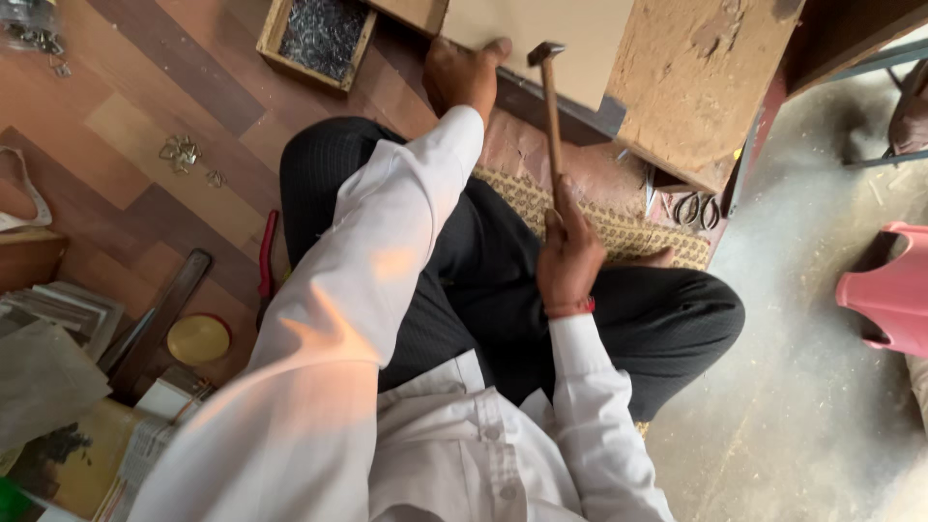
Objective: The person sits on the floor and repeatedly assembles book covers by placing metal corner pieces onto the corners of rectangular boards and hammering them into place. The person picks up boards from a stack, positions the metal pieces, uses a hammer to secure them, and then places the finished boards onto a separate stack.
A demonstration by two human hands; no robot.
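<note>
I am gripping the wooden-handled steel hammer (551, 106) in my right hand (570, 256), my left hand (462, 72) pressing flat on the pale beige board (570, 39), probably needing a square strike on its near edge.

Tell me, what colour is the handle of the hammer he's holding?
The hammer has a plain brown wooden handle, gripped in the right hand; the head view shows it.

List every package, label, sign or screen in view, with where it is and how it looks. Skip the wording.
No signs or screens show.
Small box: lower left on the floor, white, rectangular.
Newspapers: bottom left, folded, with a dark picture.
Open wooden box: top left, holding dark nails.
Clear bag: top left corner, metal bits inside.
</note>
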